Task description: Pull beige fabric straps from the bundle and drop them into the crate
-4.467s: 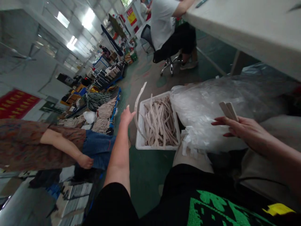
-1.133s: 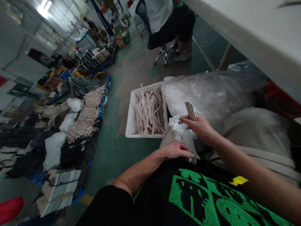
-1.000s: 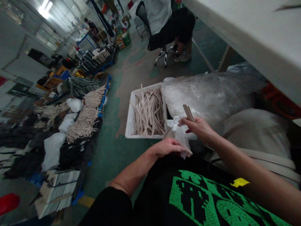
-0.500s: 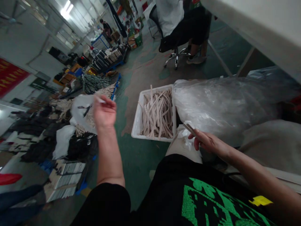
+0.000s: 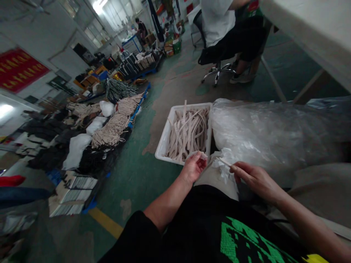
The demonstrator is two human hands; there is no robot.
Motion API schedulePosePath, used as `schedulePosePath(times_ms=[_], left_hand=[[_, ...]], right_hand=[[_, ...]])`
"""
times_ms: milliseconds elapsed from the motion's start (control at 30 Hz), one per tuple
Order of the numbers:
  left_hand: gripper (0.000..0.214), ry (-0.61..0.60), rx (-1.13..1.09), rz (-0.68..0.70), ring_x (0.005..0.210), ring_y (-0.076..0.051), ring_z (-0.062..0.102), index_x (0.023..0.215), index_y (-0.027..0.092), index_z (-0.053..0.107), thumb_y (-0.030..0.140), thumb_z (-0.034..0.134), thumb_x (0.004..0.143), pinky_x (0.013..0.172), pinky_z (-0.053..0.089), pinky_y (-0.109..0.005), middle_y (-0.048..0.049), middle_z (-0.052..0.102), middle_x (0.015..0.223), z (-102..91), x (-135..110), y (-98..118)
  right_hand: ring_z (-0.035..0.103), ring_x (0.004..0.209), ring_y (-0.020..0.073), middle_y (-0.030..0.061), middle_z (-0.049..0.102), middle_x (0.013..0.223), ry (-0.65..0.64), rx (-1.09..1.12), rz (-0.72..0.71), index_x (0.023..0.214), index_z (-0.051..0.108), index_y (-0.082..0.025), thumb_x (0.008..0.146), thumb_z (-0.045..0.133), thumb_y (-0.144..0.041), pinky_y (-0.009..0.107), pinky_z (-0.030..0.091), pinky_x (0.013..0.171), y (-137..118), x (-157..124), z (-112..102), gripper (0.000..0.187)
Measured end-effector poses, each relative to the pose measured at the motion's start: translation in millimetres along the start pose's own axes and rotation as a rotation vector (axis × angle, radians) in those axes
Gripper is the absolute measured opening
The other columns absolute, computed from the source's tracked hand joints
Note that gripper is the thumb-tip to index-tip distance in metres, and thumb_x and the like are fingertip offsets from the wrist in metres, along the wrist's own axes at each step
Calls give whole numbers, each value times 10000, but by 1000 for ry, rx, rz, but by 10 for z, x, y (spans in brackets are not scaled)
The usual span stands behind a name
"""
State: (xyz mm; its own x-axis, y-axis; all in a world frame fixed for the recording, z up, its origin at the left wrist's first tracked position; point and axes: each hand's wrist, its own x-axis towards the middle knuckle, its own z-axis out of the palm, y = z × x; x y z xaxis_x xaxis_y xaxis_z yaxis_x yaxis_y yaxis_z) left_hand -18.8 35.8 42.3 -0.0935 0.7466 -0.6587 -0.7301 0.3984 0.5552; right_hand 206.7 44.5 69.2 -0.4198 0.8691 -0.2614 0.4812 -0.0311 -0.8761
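My left hand (image 5: 194, 167) is closed, its fingers pinching a small, thin whitish scrap (image 5: 203, 155) near the front edge of a white plastic bin (image 5: 163, 146). Many flat beige strips (image 5: 188, 131) lie tangled in that bin. My right hand (image 5: 248, 177) grips slim tweezers (image 5: 225, 162), their tips pointing left toward the other hand. Under both hands, a beige piece (image 5: 216, 179) rests at my lap, with crumpled white film (image 5: 226, 175) on it. What the scrap is made of I cannot make out.
A large clear plastic bag (image 5: 255, 128) bulges right of the bin. A white table (image 5: 309, 33) juts in at upper right. Beyond, a person sits on a wheeled chair (image 5: 216, 73). Pallets with beige cord bundles (image 5: 111, 129) and stacked goods (image 5: 74, 193) line the left.
My left hand has come from far left, where a blurred whitish strip showed beside it, to the bin's front near my right hand. The right hand keeps hold of the tweezers.
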Motion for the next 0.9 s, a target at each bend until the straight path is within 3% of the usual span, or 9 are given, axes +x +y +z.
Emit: schedulePosePath(times_ms=[100, 200, 333, 533, 700, 900], left_hand=[[416, -21, 15, 20, 678, -130, 660, 785, 139, 698, 371, 977, 581, 670, 506, -240, -33, 725, 745, 57, -8, -15], [445, -41, 32, 28, 665, -127, 657, 777, 139, 701, 390, 989, 548, 669, 508, -239, -28, 721, 725, 102, -14, -83], [457, -31, 36, 15, 668, -127, 662, 781, 144, 695, 397, 991, 542, 672, 514, -245, -28, 729, 753, 143, -27, -159], [465, -34, 5, -5, 640, -115, 644, 767, 155, 684, 407, 994, 530, 637, 500, -235, -6, 710, 726, 192, -30, -187], [514, -28, -8, -15, 653, -122, 645, 763, 155, 685, 423, 1010, 469, 619, 486, -232, -11, 716, 740, 215, -21, -184], [471, -53, 19, -19, 664, -118, 642, 777, 151, 691, 416, 993, 532, 659, 504, -242, -14, 714, 753, 193, -14, -201]], right_hand=[[585, 577, 198, 37, 668, 599, -70, 18, 18, 694, 666, -233, 883, 354, -818, 311, 470, 598, -5, -3, 38, 689], [538, 482, 172, 44, 684, 603, -133, 119, 89, 769, 690, -221, 879, 321, -840, 294, 427, 489, 12, -6, 99, 729], [484, 395, 122, 38, 707, 658, -186, 273, 137, 855, 681, -201, 847, 416, -851, 272, 379, 427, 31, -15, 154, 703], [578, 442, 133, 32, 717, 678, -199, 379, 176, 872, 639, -209, 753, 578, -854, 260, 439, 444, 76, 4, 206, 659], [608, 466, 138, 39, 732, 692, -200, 336, 178, 831, 620, -220, 762, 570, -847, 260, 467, 457, 94, 17, 226, 633], [617, 475, 160, 42, 702, 634, -154, 300, 183, 815, 631, -218, 773, 546, -849, 278, 487, 470, 74, 20, 190, 638]])
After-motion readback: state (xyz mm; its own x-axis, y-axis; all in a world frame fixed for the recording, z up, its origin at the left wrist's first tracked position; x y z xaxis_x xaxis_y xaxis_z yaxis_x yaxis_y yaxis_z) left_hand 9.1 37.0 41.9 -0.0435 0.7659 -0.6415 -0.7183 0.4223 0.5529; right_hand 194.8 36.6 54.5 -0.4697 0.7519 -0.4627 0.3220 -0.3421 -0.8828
